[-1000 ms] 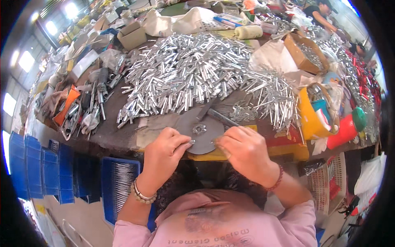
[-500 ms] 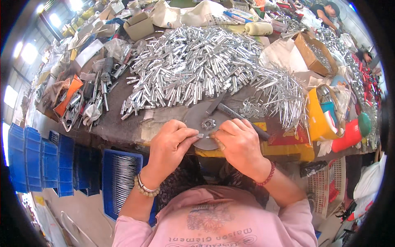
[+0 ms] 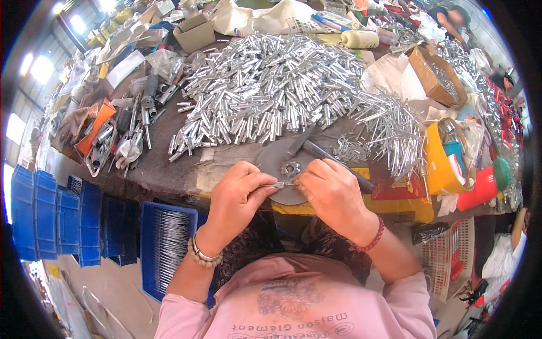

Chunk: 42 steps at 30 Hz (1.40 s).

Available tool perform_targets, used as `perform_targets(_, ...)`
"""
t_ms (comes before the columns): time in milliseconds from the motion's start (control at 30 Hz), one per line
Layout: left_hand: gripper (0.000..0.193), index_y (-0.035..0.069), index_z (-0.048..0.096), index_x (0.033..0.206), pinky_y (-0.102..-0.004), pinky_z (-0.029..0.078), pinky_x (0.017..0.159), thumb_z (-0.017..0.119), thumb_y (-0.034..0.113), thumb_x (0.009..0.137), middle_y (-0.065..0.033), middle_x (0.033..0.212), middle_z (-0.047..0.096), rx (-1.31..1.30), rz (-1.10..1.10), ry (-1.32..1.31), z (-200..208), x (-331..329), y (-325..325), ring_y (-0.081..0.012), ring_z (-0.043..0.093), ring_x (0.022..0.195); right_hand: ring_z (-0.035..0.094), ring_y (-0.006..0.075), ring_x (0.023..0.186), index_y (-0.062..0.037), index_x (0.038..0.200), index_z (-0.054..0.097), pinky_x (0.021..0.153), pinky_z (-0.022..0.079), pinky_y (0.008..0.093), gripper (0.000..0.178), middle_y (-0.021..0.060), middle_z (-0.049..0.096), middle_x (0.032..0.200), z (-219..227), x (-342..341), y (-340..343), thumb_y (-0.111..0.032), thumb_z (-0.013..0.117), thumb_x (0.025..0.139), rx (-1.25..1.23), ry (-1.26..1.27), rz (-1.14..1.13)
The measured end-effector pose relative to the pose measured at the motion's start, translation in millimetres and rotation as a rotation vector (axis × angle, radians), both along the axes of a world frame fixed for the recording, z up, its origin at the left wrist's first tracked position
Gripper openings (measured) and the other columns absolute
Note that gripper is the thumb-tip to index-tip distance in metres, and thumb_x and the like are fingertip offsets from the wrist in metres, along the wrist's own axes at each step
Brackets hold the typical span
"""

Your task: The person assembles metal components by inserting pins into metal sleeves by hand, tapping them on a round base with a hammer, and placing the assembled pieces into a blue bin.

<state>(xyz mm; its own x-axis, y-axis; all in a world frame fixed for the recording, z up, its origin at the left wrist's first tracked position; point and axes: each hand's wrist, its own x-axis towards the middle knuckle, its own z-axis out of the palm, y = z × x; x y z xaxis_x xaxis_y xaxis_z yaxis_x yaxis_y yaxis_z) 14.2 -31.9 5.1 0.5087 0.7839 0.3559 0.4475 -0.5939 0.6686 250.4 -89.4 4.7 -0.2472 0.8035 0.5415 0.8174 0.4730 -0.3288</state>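
Observation:
My left hand [image 3: 240, 189] pinches a short silvery metal tube [image 3: 279, 185] between thumb and fingertips. Opposite it, my right hand [image 3: 334, 192] is closed in a pinch on a thin metal pin [image 3: 289, 183], whose end is at the tube's end. Whether the pin is inside the tube is too small to tell. Both hands are over the near edge of a round grey metal plate [image 3: 271, 161]. On that plate sits a small nut-like metal ring [image 3: 291, 169]. A hammer [image 3: 333, 160] lies just beyond my right hand, its head over the plate.
A wide heap of silvery tubes [image 3: 271, 90] covers the bench's middle. Thin pins [image 3: 398, 141] lie to its right, near a cut yellow container [image 3: 442, 161]. Tools [image 3: 135, 124] crowd the left. Below stand blue crates [image 3: 144, 254]. Another person [image 3: 451, 20] is at the far right.
The tube and pin ends look slightly closer together. Both hands keep their pinches over the plate. At the right edge, another person's arm has come into view.

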Motion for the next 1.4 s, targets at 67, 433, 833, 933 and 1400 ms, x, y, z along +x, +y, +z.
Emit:
perform_targets(67,0.019,0.005,0.083,0.107,-0.0354,0.053,0.077,0.088,0.007,0.089,-0.0082,0.098,0.068,-0.011,-0.002,-0.011,0,0,0,-0.0246,0.068,0.088,0.066,0.0292,0.091,-0.0075,0.089,0.07,0.082,0.056,0.0422,0.001,0.008,0.061,0.094,1,0,0,-0.007,0.07,0.089,-0.006,-0.011,0.007)
perform_targets(433,0.018,0.004,0.083,0.107,-0.035,0.053,0.078,0.086,0.001,0.089,-0.0085,0.097,0.066,-0.035,-0.02,-0.065,-7,1,2,-0.0248,0.067,0.089,0.066,0.0284,0.093,-0.0078,0.095,0.073,0.083,0.056,0.042,0.01,0.0068,0.061,0.095,-9,-10,3,-0.006,0.069,0.086,0.054,0.056,0.002)
perform_targets(833,0.017,0.003,0.081,0.105,-0.0352,0.055,0.073,0.087,0.001,0.089,-0.0094,0.095,0.066,-0.045,-0.022,-0.097,-6,-2,2,-0.0254,0.068,0.083,0.072,0.0305,0.099,-0.0099,0.1,0.081,0.088,0.06,0.0432,0.012,0.0082,0.073,0.102,5,45,2,-0.009,0.08,0.088,0.067,0.093,-0.251)
perform_targets(933,0.017,0.003,0.081,0.105,-0.0357,0.055,0.073,0.088,0.003,0.089,-0.0093,0.095,0.066,-0.025,-0.02,-0.079,-3,0,1,-0.0261,0.068,0.083,0.073,0.0321,0.102,-0.0096,0.104,0.082,0.089,0.059,0.0434,0.015,0.009,0.073,0.103,12,79,4,-0.011,0.083,0.089,-0.121,0.093,-0.392)
perform_targets(1400,0.02,0.003,0.082,0.106,-0.0346,0.053,0.078,0.086,-0.004,0.087,-0.0091,0.097,0.066,-0.063,-0.009,-0.079,-4,-2,-1,-0.025,0.066,0.09,0.069,0.0344,0.111,-0.0072,0.1,0.079,0.094,0.057,0.0467,0.014,0.0117,0.067,0.105,18,71,39,-0.011,0.081,0.087,-0.316,-0.061,-0.291)
